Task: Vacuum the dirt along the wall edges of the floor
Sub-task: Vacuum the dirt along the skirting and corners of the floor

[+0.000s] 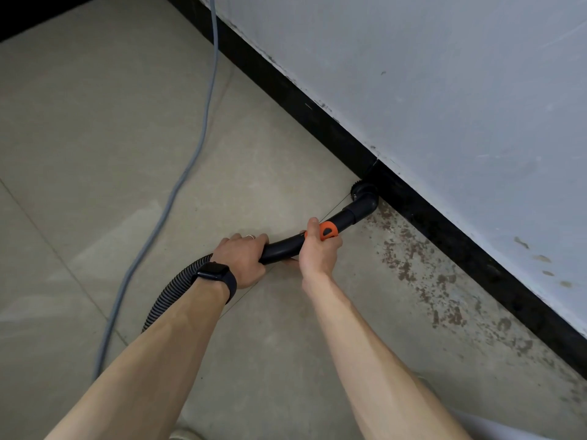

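A black vacuum tube (pixel 282 246) with an orange slider (pixel 328 230) runs toward the wall. Its round brush nozzle (pixel 360 189) touches the floor right at the black baseboard (pixel 422 214). My left hand (pixel 243 257), with a dark watch on the wrist, grips the rear of the tube where the ribbed hose (pixel 171 289) joins. My right hand (pixel 319 247) grips the tube at the orange slider. Brown dirt patches (pixel 413 262) lie on the floor along the baseboard, to the right of the nozzle.
A grey cable (pixel 203 128) hangs down the wall and trails across the beige tiled floor (pixel 95 138) to the lower left. The pale wall (pixel 444 90) runs diagonally from top centre to the right edge.
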Tool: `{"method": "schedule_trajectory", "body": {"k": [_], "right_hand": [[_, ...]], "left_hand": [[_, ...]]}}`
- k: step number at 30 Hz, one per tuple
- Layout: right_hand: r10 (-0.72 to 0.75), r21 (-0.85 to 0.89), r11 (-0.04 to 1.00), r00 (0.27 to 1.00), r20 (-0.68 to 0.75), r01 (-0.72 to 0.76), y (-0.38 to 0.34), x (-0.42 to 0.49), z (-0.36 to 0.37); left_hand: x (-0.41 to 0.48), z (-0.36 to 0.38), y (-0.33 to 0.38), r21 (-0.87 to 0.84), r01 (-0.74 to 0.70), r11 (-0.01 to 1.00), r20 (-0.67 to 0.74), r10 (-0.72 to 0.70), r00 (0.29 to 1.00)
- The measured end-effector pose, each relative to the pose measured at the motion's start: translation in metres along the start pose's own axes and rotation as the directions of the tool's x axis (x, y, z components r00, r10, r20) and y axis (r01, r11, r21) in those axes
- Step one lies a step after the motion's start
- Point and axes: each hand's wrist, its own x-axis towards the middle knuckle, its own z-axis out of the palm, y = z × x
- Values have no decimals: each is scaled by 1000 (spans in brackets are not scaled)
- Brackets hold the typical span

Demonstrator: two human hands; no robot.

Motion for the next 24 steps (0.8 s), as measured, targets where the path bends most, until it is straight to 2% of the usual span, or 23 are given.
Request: {"method": "schedule_trajectory", "body": {"k": [12,24], "right_hand": [[-48,-26,998,998,51,49,-13,7,9],[-43,39,998,997,67,41,-18,9,25]], "left_hand": [[11,-6,-7,-68,24,997,-7,-25,1000],[14,-4,-17,-124,17,992,-34,-22,999]]}}
